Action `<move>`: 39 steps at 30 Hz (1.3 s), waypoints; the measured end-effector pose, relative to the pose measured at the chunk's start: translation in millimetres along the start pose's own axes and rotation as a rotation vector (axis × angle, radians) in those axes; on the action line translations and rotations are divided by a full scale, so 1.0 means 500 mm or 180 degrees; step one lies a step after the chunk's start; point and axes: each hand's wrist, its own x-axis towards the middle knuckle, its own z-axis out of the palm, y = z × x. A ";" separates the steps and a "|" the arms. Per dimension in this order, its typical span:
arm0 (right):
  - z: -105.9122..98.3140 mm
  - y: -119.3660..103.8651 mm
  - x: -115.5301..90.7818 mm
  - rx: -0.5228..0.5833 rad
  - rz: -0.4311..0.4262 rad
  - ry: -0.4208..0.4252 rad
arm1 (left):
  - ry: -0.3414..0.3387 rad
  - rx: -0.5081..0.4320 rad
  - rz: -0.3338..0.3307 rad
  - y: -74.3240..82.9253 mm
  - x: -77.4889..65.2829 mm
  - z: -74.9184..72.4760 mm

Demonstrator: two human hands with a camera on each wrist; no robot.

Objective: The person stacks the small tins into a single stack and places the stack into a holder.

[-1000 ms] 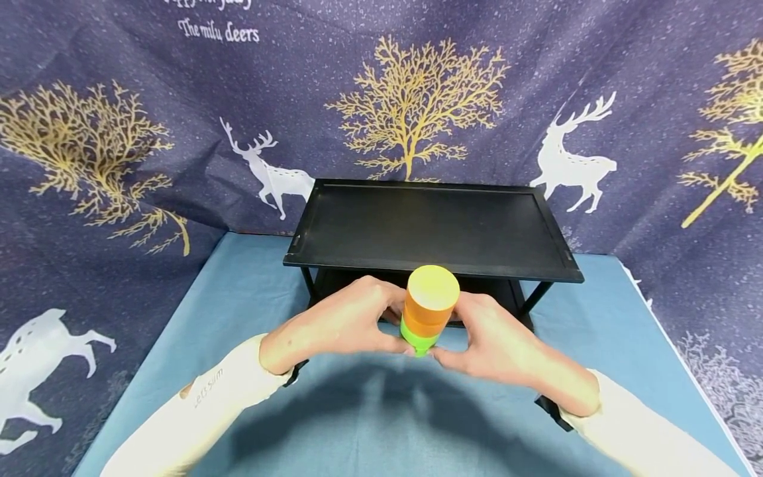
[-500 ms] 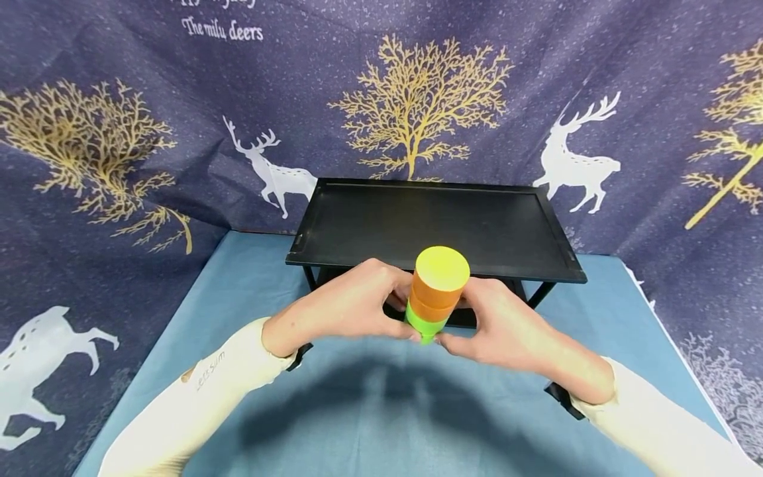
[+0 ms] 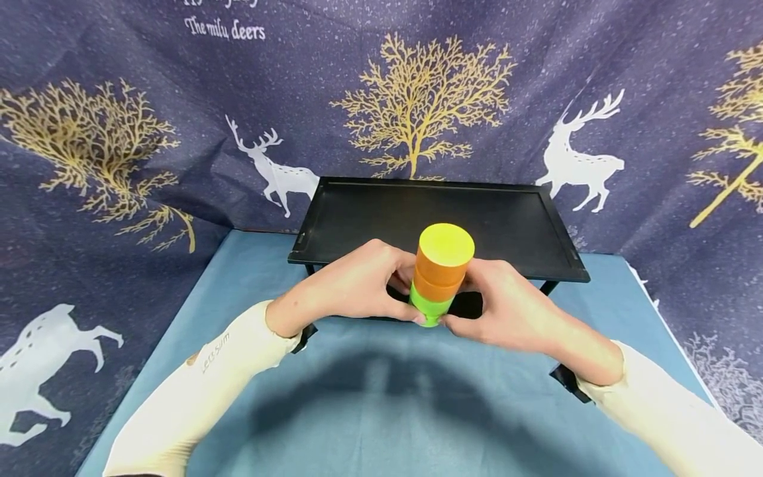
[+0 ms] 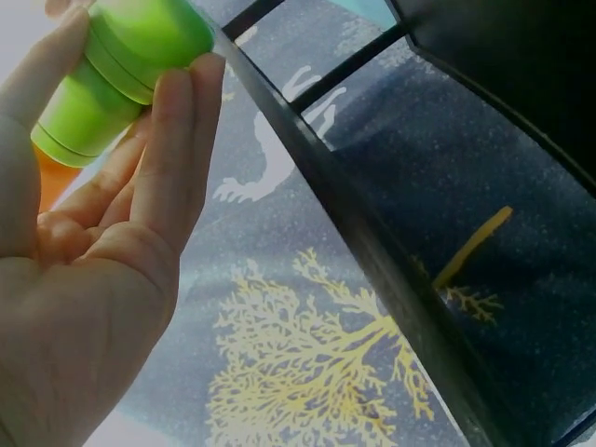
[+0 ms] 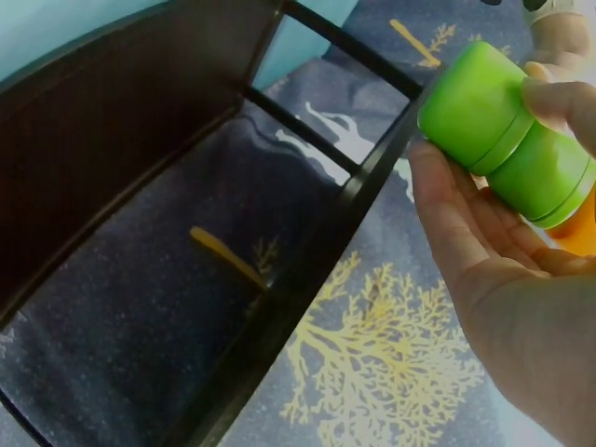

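A column of stacked round plastic pieces (image 3: 444, 271) stands upright in mid-air between both hands, with a yellow top, orange middle and green lower end. From the left, my left hand (image 3: 363, 285) grips it, thumb near the green base and fingers behind. My right hand (image 3: 512, 305) holds it from the opposite side in the same way. The left wrist view shows the green pieces (image 4: 158, 47) pinched between thumb and fingertips of the left hand (image 4: 102, 251). In the right wrist view the right hand (image 5: 503, 270) supports the green end (image 5: 475, 107).
Behind the hands is a black two-level rack (image 3: 381, 222) with a flat top and slim legs. The column overlaps its front edge in the head view. Blue cloth (image 3: 381, 404) covers the table, and a dark hanging with deer and trees (image 3: 334, 79) closes off the back.
Both hands have lifted the stacked column upward and slightly right; it now overlaps the rack's top more. The grip looks the same.
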 end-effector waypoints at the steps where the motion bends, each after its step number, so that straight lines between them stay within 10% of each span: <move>1: -0.003 0.000 0.001 0.0003 -0.0005 0.0002 | 0.0002 -0.0014 -0.0002 0.000 0.002 -0.003; 39: -0.074 0.050 0.077 0.0192 0.0069 0.0074 | 0.0154 -0.0350 0.0003 -0.024 0.078 -0.069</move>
